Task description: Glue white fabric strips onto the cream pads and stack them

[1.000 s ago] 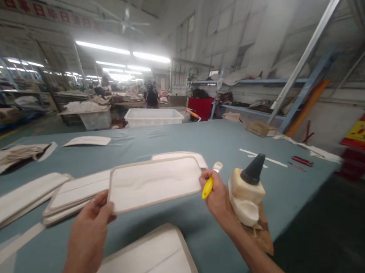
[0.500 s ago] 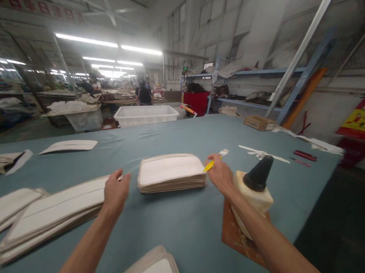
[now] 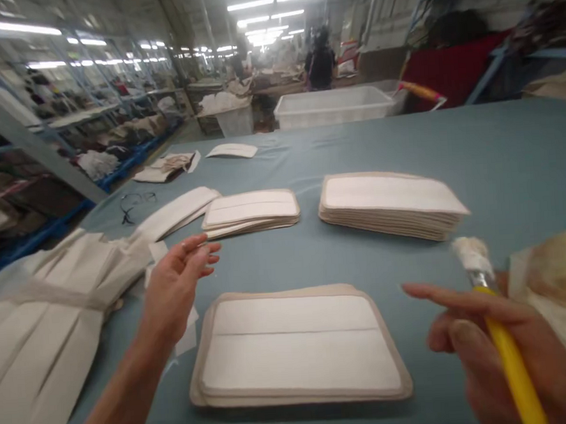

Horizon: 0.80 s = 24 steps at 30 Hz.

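My right hand (image 3: 551,362) grips a paintbrush (image 3: 509,351) with a yellow handle and whitish, coated bristles pointing up. Its index finger reaches out to the left over the table. Nothing is in my left hand (image 3: 173,295), whose fingers are apart just in front of a small stack of cream fabric panels (image 3: 251,207). Between my hands, closest to me, lies another stack of rounded panels (image 3: 296,358), the top one white with a beige border and a line across it. A taller stack of panels (image 3: 388,199) sits farther back, right of centre.
A pale container (image 3: 565,284), partly cut off, stands beside my right hand. Bundled cream fabric strips (image 3: 63,315) cover the table's left side. Thread snips (image 3: 127,215) lie behind them. Beyond the blue-green table (image 3: 500,154) are a white plastic bin (image 3: 334,109) and a person (image 3: 320,62).
My view has turned left and down, bringing the near stack fully into sight. My right hand, still with the paintbrush, has moved from beside the taller stack toward me.
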Available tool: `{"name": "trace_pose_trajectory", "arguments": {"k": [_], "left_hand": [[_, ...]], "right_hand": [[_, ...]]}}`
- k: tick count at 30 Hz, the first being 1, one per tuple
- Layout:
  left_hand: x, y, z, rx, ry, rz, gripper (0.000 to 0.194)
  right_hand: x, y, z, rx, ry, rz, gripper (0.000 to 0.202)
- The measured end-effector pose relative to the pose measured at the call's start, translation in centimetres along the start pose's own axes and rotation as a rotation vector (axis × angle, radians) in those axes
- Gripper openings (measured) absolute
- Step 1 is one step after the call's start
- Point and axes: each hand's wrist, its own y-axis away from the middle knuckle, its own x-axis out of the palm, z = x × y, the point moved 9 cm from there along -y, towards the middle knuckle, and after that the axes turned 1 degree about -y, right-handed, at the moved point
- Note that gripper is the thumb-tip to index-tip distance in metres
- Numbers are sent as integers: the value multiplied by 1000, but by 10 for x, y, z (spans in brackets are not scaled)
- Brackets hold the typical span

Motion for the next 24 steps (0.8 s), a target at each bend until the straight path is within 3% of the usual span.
{"name": "trace_pose_trajectory", "arguments": {"k": [3,5,8,10,12,18,24], "left_hand": [[-53,47,37,-5,-117,-115,65],[-69,79,54,122,-307,-164,46],[-58,123,62,478,-439,-153,21],[-47,147,60,676,-432,-142,14],[-38,160,59,780,-414,-113,15],[-34,162,66,799,-328,-70,18],[-35,163,70,769,-280,-82,19]], "right_hand": [[30,29,15,57,-312,148,30],[58,45,26,230,-480,228,42],[101,69,40,594,-468,270,66],[126,75,56,668,-433,279,72],[149,75,66,691,-428,283,66],[199,61,64,565,-445,302,52],[225,65,72,537,-463,329,46]]}}
